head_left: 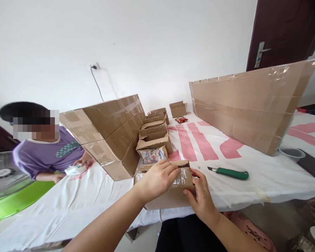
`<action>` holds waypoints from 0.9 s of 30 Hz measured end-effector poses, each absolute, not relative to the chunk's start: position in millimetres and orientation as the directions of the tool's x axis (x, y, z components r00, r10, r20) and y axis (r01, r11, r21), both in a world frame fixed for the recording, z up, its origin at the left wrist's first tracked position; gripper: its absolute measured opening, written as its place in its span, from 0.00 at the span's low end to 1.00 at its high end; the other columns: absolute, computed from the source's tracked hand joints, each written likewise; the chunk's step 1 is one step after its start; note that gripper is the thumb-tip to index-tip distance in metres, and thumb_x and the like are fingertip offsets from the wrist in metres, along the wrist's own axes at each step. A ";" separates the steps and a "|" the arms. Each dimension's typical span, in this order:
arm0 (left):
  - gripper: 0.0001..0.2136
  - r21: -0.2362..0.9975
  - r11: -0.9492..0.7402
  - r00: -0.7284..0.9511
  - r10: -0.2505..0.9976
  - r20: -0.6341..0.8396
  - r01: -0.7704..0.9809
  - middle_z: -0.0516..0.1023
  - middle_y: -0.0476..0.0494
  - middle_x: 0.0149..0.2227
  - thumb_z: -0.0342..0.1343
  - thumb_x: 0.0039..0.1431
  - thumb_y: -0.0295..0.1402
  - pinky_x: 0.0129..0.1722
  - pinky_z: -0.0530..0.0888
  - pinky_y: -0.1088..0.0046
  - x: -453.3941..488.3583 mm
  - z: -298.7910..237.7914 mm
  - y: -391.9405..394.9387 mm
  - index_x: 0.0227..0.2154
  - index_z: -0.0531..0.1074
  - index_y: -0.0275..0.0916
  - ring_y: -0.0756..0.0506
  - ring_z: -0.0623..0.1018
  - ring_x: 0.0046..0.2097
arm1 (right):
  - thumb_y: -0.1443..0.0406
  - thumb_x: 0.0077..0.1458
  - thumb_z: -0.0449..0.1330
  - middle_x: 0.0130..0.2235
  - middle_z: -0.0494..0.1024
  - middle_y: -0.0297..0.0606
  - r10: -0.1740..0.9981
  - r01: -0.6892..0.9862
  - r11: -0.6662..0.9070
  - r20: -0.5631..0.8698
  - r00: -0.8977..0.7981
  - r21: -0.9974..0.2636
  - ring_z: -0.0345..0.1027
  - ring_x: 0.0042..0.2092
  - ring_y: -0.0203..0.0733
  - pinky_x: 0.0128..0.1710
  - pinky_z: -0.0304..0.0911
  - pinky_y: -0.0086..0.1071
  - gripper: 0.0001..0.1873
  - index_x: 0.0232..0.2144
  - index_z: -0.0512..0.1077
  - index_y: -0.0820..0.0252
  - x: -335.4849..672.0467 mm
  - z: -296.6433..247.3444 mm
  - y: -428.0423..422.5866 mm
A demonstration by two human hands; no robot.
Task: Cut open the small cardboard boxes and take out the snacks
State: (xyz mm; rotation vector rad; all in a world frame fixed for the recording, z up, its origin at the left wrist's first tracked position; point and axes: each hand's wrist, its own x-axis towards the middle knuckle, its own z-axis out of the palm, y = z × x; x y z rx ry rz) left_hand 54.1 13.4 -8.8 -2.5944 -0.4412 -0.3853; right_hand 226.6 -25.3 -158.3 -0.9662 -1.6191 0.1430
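A small cardboard box [162,202] with clear tape on it sits at the near edge of the table. My left hand [160,178] lies over its top, fingers bent and close together at the raised flap [182,163]. Around the right end of the same box is my right hand [201,194], thumb on the near face and fingers at the side and top edge. Just behind the box leans a printed snack packet [153,155]. To the right lies a green utility knife [232,173], its blade out and pointing left.
Several open cardboard boxes [154,139] stand in a row behind, with a red packet [181,119] beside them. Large cardboard panels stand left [112,122] and right [246,108]. Another person [49,154] sits at left, hand on a white object [75,169]. A plastic bowl [292,152] is far right.
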 end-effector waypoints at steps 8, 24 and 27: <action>0.09 -0.605 -0.736 0.953 0.235 0.191 0.303 0.71 0.45 0.26 0.48 0.62 0.22 0.28 0.66 0.67 68.5 -7.6 18.3 0.27 0.66 0.37 0.45 0.70 0.26 | 0.63 0.62 0.56 0.58 0.60 0.50 0.652 0.501 0.655 0.758 0.004 -0.566 0.57 0.60 0.54 0.56 0.64 0.52 0.14 0.50 0.62 0.55 228.7 -158.9 -26.1; 0.05 0.357 -0.725 0.440 0.659 0.610 0.590 0.76 0.42 0.40 0.43 0.67 0.28 0.43 0.73 0.64 60.2 -21.5 7.6 0.36 0.62 0.42 0.44 0.77 0.43 | 0.62 0.61 0.57 0.57 0.62 0.49 0.665 0.476 0.654 0.747 0.007 -0.588 0.59 0.59 0.52 0.56 0.64 0.48 0.15 0.49 0.63 0.56 232.8 -152.0 -24.7; 0.05 0.273 -0.780 0.454 0.568 0.686 0.563 0.72 0.41 0.42 0.44 0.66 0.26 0.46 0.71 0.63 61.0 -21.5 -9.6 0.36 0.63 0.41 0.44 0.73 0.46 | 0.61 0.61 0.58 0.57 0.64 0.49 0.667 0.449 0.647 0.743 0.059 -0.616 0.60 0.58 0.52 0.54 0.65 0.48 0.17 0.51 0.63 0.56 239.6 -138.2 -33.1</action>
